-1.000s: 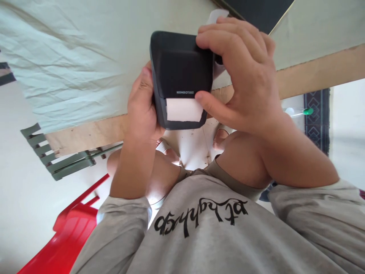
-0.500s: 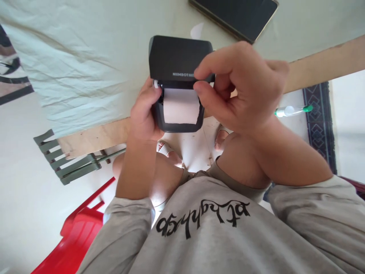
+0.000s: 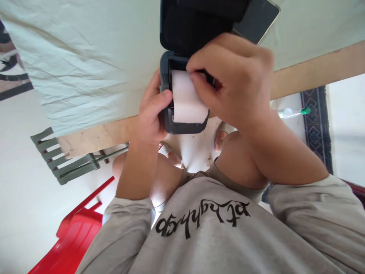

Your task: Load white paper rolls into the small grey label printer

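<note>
1. Head camera looks down at a person in a grey printed shirt (image 3: 205,232) holding a small dark label printer (image 3: 182,95) above the edge of a table (image 3: 313,72) covered with a pale cloth (image 3: 85,57).
2. Left hand (image 3: 151,110) is wrapped around the printer's left side, thumb pressed on its front edge, gripping it firmly.
3. Printer's lid (image 3: 196,26) stands swung up and open, and a white paper strip (image 3: 188,97) lies across the open bay.
4. Right hand (image 3: 234,76) curls over the bay, thumb and fingertips closed on the upper edge of the paper strip.
5. Behind the lid, a dark tablet (image 3: 259,19) lies on the cloth; a red plastic chair (image 3: 74,236) stands at lower left.
</note>
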A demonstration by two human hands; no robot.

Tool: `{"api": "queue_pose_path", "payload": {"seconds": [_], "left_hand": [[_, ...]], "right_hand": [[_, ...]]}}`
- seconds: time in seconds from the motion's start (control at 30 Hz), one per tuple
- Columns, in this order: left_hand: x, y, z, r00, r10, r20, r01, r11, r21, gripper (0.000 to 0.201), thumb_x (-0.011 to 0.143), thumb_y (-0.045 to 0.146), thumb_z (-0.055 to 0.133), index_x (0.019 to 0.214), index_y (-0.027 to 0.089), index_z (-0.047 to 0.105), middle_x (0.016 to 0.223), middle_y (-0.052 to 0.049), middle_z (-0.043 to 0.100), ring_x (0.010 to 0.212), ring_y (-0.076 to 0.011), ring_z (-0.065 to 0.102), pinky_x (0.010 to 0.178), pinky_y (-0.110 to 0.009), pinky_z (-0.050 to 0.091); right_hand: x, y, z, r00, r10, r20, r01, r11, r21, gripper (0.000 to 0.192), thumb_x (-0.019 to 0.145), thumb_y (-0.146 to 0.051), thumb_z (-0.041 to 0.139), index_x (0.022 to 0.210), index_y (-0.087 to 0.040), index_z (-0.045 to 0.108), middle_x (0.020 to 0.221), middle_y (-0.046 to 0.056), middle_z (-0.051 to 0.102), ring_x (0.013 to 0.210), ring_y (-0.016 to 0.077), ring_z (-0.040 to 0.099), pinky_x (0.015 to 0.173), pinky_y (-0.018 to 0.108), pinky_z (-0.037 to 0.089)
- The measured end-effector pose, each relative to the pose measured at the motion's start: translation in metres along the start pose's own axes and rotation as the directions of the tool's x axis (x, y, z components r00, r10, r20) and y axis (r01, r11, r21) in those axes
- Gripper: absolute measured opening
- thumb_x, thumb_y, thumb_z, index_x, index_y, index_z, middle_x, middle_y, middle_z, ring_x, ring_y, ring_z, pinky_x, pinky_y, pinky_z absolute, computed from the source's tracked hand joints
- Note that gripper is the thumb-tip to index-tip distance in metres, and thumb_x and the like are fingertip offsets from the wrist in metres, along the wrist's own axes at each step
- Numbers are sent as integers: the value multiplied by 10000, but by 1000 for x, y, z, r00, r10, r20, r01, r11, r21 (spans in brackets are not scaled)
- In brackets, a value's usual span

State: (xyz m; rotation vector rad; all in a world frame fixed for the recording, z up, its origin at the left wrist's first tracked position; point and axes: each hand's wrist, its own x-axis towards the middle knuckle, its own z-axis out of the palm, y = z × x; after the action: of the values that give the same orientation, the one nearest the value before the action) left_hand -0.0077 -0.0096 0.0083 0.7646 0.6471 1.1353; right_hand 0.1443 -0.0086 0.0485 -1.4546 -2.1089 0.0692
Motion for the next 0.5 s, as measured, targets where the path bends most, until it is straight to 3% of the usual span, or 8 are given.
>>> {"api": "queue_pose_path", "payload": {"seconds": [0.1,0.2,0.33,0.4,0.43,0.5], "left_hand": [[-1,1,0,999,-36,-12,36,998,55,285,730,315,612,1006,251,573,701,-17,569,933,-241,608,796,-341,457],[-1,1,-1,999,-26,-37,29,997,76,284,728,350,611,990,248,578,747,-37,583,1040,-281,568,852,-366,451],[-1,0,-1,1000,-21,-24,23,994,105,297,729,373,605,995,245,577,804,-58,614,1102,-299,535,864,-385,466],[0,-1,-1,1000,-6,-21,8,996,92,284,737,359,597,991,233,582,818,-51,620,1095,-282,548,873,-383,475],[0,-2,-2,1000,3,-27,-1,997,76,265,750,341,586,987,223,587,803,-42,618,1079,-267,563,880,-377,478],[1,-3,-3,999,20,-48,-19,999,31,217,776,296,553,969,205,596,772,-23,615,1052,-233,588,898,-361,478]], "right_hand": [[5,-4,-4,975,73,210,-44,989,-141,214,802,-333,439,907,-273,616,890,-48,612,678,50,489,590,204,193],[9,-7,-9,904,153,399,-59,970,-238,285,763,-374,481,1039,-332,535,875,-39,601,603,53,430,583,212,189],[10,-7,-16,885,188,427,-77,961,-264,375,716,-357,504,1088,-351,455,825,-44,588,600,71,440,594,215,253],[8,-4,-22,919,113,377,-75,991,-115,378,683,-306,545,1055,-312,476,840,-63,586,605,42,453,607,208,294],[7,0,-25,935,54,350,-71,997,37,373,678,-285,558,1044,-282,489,883,-64,583,603,18,454,597,194,309],[5,12,-30,965,-41,259,-78,899,431,402,671,-283,585,1055,-209,493,1045,-32,549,623,-12,470,550,167,328]]}}
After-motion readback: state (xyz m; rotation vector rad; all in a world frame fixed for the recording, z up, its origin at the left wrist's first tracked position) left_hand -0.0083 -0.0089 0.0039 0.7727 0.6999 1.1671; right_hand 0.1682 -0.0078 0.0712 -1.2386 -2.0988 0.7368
